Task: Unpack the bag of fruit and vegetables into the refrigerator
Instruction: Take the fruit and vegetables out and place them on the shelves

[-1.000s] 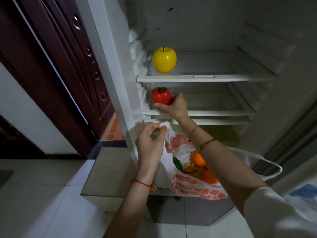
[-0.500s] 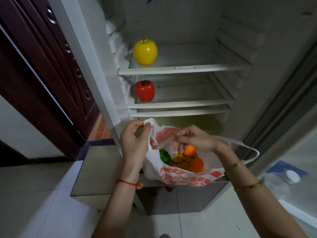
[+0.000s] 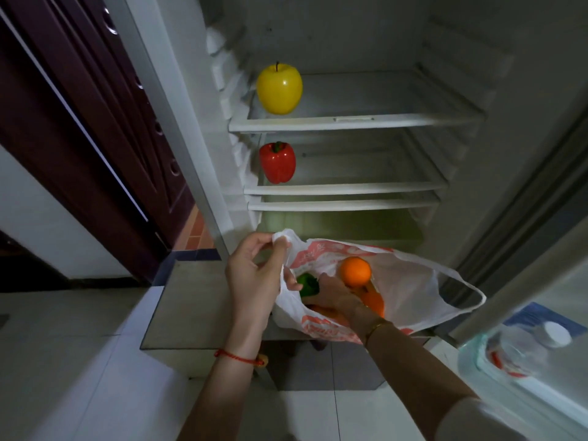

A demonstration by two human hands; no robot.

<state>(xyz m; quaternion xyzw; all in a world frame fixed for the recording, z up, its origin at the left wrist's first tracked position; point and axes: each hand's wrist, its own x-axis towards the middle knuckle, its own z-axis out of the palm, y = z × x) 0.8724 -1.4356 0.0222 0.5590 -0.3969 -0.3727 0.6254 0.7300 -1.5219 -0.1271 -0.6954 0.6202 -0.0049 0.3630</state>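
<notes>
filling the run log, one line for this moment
left hand holds bag open | right hand in bag | orange on top

Apple (image 3: 279,88) top shelf (image 3: 353,123) – pepper (image 3: 277,162) shelf below, bag (image 3: 410,291) in front.

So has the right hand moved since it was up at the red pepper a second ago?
Yes. The right hand has come down from the red pepper on the middle shelf into the plastic bag, beside the orange.

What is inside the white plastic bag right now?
In the plastic bag: an orange, a green vegetable, more orange produce, and the right hand reaching in. Anything beneath them is covered.
</notes>
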